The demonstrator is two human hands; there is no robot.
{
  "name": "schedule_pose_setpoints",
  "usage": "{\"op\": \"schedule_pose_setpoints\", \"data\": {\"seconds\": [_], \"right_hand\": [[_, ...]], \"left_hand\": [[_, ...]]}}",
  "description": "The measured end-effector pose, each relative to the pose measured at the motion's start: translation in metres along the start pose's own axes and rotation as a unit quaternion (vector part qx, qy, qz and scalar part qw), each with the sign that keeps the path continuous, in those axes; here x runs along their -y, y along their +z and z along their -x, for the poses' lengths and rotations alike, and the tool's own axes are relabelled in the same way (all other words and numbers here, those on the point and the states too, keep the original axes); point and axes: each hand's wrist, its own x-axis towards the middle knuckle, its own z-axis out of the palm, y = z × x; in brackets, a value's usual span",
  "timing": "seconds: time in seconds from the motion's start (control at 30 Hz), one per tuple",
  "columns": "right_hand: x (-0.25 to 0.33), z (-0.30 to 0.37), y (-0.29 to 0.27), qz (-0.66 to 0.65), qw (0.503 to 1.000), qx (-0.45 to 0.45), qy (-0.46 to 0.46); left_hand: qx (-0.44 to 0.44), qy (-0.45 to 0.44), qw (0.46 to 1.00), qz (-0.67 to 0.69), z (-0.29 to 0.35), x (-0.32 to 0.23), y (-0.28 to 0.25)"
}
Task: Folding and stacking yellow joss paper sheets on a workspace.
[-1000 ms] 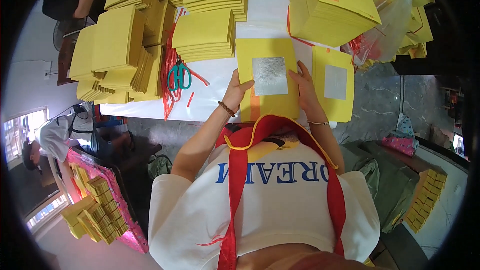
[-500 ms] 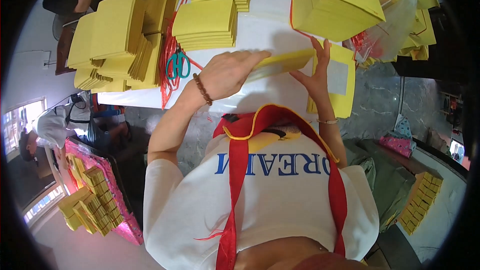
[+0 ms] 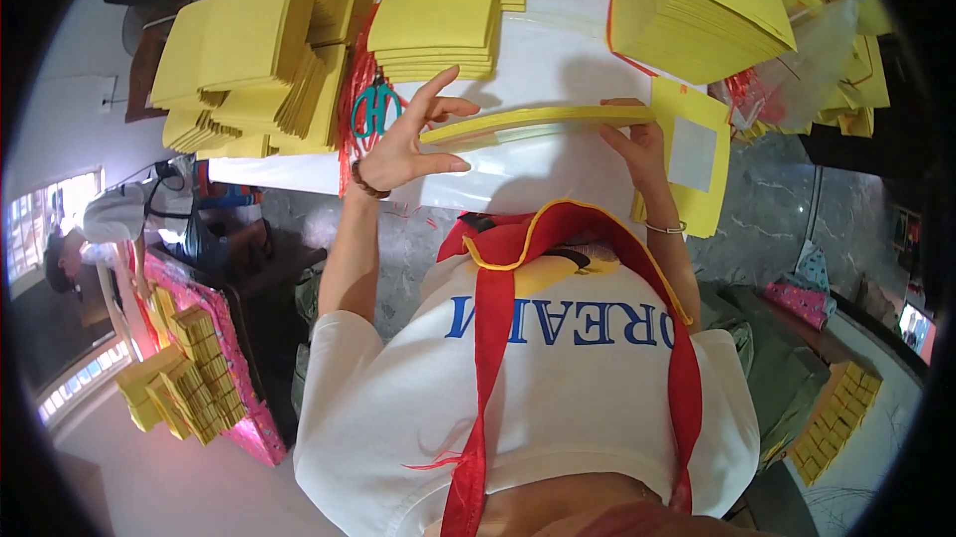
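Note:
A thin stack of yellow paper (image 3: 538,119) stands edge-up over the white table, slightly bowed. My right hand (image 3: 637,143) pinches its right end between thumb and fingers. At the other end, my left hand (image 3: 403,146) has its thumb and fingers spread apart, with the stack's left tip close to the palm. Under and beside my right hand lies a flat yellow sheet (image 3: 687,203) with a pale rectangle on it. Teal-handled scissors (image 3: 375,111) rest on red string (image 3: 351,134), just beyond my left hand.
Yellow paper piles (image 3: 433,24) fill the table's far left. A tall yellow stack (image 3: 697,24) stands at far right, beside a clear plastic bag (image 3: 812,64). Another person (image 3: 149,208) is at the left. More bundles (image 3: 194,368) sit on a pink-covered surface.
My left hand has moved left and spread its fingers at the stack's end. The stack has turned from slanted to nearly level, edge-up. My right fingers have closed on its right end.

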Motion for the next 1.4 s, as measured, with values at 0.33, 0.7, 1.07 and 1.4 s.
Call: {"op": "schedule_pose_setpoints", "data": {"seconds": [0.33, 0.7, 1.07, 1.4], "right_hand": [[0.003, -0.002, 0.009, 0.005, 1.0, 0.001, -0.018], [0.008, -0.001, 0.013, -0.007, 0.999, -0.006, -0.032], [-0.011, 0.014, 0.019, -0.156, 0.941, -0.295, 0.062], [-0.019, 0.035, 0.051, -0.302, 0.921, -0.098, 0.226]], "left_hand": [[-0.195, 0.001, 0.953, 0.231, 0.022, 0.039, 0.038], [-0.222, -0.024, 0.96, 0.17, 0.013, 0.043, 0.063], [-0.33, -0.088, 0.835, 0.432, -0.009, 0.034, 0.094], [-0.275, -0.173, 0.681, 0.657, -0.012, 0.085, 0.137]]}}
